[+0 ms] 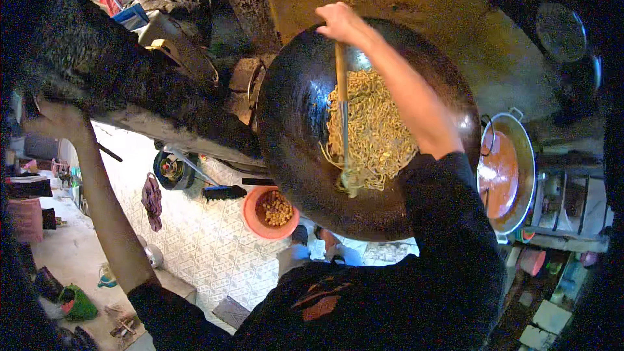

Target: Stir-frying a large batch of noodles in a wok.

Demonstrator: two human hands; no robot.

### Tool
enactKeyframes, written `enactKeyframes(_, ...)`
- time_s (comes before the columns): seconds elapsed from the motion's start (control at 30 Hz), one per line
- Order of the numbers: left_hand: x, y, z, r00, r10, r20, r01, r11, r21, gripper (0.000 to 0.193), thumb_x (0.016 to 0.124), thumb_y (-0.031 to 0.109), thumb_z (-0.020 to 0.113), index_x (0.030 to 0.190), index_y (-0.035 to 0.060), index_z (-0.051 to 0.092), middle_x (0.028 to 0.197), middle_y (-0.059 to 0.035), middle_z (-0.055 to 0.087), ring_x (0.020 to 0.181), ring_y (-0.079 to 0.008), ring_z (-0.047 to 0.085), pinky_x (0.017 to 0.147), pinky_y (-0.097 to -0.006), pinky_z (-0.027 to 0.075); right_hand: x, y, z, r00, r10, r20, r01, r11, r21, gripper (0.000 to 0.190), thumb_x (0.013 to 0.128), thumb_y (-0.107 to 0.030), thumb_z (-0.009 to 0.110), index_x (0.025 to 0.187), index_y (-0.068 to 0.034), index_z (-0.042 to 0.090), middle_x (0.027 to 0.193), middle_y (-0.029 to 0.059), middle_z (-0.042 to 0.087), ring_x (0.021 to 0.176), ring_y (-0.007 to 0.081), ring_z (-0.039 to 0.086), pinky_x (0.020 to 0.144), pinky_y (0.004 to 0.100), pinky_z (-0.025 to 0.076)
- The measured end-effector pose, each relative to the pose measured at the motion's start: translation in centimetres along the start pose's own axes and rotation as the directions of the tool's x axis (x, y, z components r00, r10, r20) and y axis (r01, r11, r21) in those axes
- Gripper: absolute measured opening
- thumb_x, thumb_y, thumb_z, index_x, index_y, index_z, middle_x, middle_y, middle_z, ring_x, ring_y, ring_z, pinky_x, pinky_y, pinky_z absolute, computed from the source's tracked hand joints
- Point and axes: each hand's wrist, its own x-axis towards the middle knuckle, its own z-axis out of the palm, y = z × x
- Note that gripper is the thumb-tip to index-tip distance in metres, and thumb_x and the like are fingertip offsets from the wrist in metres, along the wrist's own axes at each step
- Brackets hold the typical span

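My right hand (339, 22) is closed around the top of a wooden handle (342, 73) with a metal shaft. The tool's lower end is among cooked noodles (373, 126) in a large dark wok (297, 156); its tip is blurred. My right forearm passes over the wok's right half. My left hand (51, 117) is far out at the left edge, in shadow beside a dark surface, its fingers unclear.
At the right of the wok stands a metal two-handled pan (531, 175) of orange-brown liquid. Below left, on the tiled floor, are a pink tub (251, 214) holding small round brown pieces, a broom (224, 191) and a purple cloth (151, 200).
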Motion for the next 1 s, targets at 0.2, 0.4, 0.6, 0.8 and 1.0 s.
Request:
enactKeyframes(0.2,2.7,4.9,-0.8,0.711,-0.687,0.153,0.505,0.347,-0.790,0.042,0.077,0.020,0.056,0.106,-0.0073,0.042,0.105,-0.0215,0.051,0.091,-0.0272,0.050,0.080,-0.0399,0.043,-15.7,-18.1,-13.1,0.627,0.623,-0.468,-0.394,0.772,0.499,0.016,0.083,-0.017,0.060,0.092,-0.003,0.061,0.077,0.0101,0.065,0.063,0.0119,0.060,0.059,0.0263,0.049)
enactKeyframes(0.4,2.2,3.8,0.3,0.826,-0.542,-0.155,0.353,0.712,-0.607,0.045,0.080,0.036,0.055,0.099,-0.0043,0.051,0.094,-0.0225,0.051,0.087,-0.0382,0.048,0.078,-0.0489,0.037,-36.9,-20.2,-10.5,-0.106,0.748,-0.655,-0.284,0.609,0.741,0.022,0.085,-0.012,0.042,0.069,0.001,0.050,0.053,0.0034,0.043,0.043,0.0090,0.037,0.044,0.0243,0.033)
enactKeyframes(0.6,1.7,4.7,1.4,0.851,-0.523,-0.051,0.412,0.725,-0.552,0.045,0.079,0.030,0.055,0.106,-0.0051,0.048,0.102,-0.0226,0.050,0.093,-0.0378,0.048,0.082,-0.0475,0.036,-41.1,-26.0,-16.7,0.313,0.772,-0.553,-0.433,0.635,0.640,0.026,0.087,-0.017,0.050,0.066,-0.002,0.051,0.054,0.0022,0.042,0.042,0.0076,0.032,0.041,0.0230,0.028)
enactKeyframes(0.8,3.1,5.7,-1.4,0.812,-0.577,-0.088,0.362,0.617,-0.699,0.046,0.078,0.028,0.053,0.109,-0.0054,0.048,0.108,-0.0225,0.048,0.104,-0.0372,0.044,0.087,-0.0453,0.036,-34.2,-31.1,-17.2,-0.233,0.618,-0.751,-0.455,0.613,0.646,0.019,0.086,-0.015,0.052,0.070,-0.005,0.053,0.054,-0.0004,0.044,0.043,0.0088,0.039,0.046,0.0226,0.036)
enactKeyframes(1.0,4.1,7.3,-1.9,0.803,-0.590,-0.086,0.402,0.642,-0.653,0.041,0.077,0.025,0.054,0.111,0.0015,0.051,0.114,-0.0198,0.047,0.104,-0.0345,0.046,0.088,-0.0462,0.037,-37.1,-25.7,-3.4,0.308,0.871,-0.384,-0.486,0.491,0.723,0.021,0.087,-0.014,0.051,0.069,-0.002,0.055,0.059,-0.0007,0.050,0.055,0.0061,0.043,0.053,0.0199,0.035)
